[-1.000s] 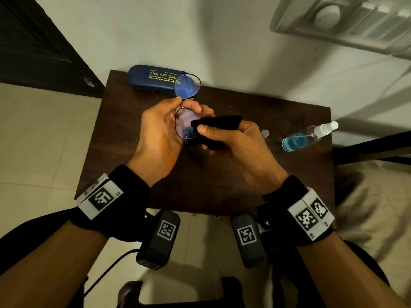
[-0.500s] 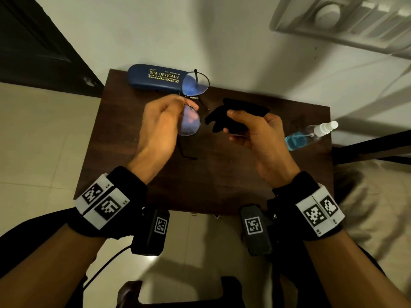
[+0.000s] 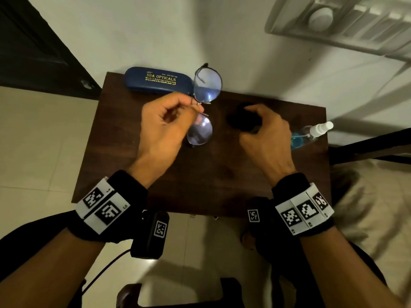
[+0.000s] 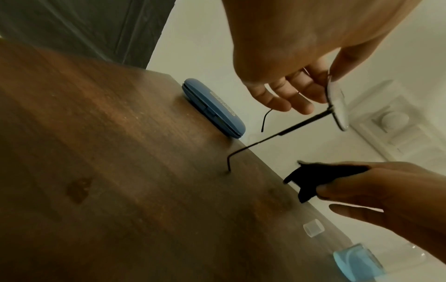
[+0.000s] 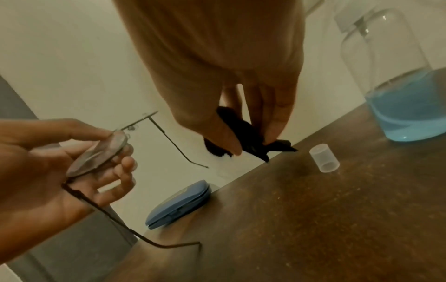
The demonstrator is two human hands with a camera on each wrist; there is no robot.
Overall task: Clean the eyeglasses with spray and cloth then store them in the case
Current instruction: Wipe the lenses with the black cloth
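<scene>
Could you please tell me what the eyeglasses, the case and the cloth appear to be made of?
Round thin-rimmed eyeglasses: dark metal wire, judging by slender temples; glossy clear lenses. Closed blue oblong case: probably hard plastic, smooth shell with gold print. Black crumpled cloth: soft matte fabric, likely microfibre.

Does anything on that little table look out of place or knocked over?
The spray bottle lies on its side near the table's right edge, and its clear cap sits loose beside it. No spill shows.

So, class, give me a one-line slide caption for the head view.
Left hand pinches eyeglasses while right hand holds cloth over table.
</scene>
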